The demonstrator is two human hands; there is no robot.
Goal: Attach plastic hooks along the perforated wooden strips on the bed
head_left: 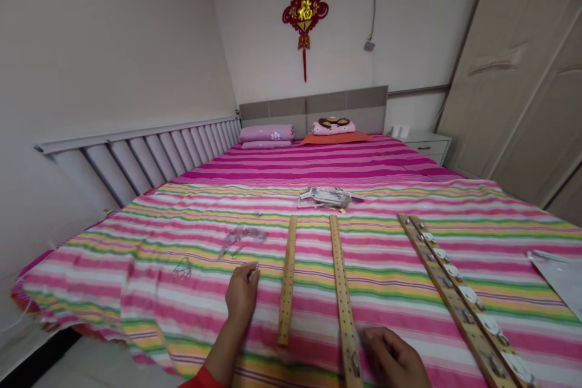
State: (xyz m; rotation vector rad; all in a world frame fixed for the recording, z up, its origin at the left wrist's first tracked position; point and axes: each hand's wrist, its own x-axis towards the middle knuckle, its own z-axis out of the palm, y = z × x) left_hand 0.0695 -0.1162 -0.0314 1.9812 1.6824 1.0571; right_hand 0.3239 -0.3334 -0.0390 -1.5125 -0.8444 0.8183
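Note:
My left hand (240, 294) is closed in a pinch above the striped cloth, left of a short wooden strip (287, 285) with rows of small holes. Whatever its fingertips hold is too small to make out. Beside the near end of a longer perforated wooden strip (339, 273), my right hand (394, 356) has its fingers curled and pinched. Its fingertips are close to the strip's right edge; I cannot tell whether they touch. A small metal piece (353, 362) sits on that strip's near end.
Two longer wooden strips (448, 282) lie at right, bearing metal pieces and white round parts (470, 296). A clear plastic bag of parts (330, 196) lies farther back. Thin crumpled plastic (243, 235) and a wire-like tangle (182, 268) are at left. A white packet (559, 276) rests far right.

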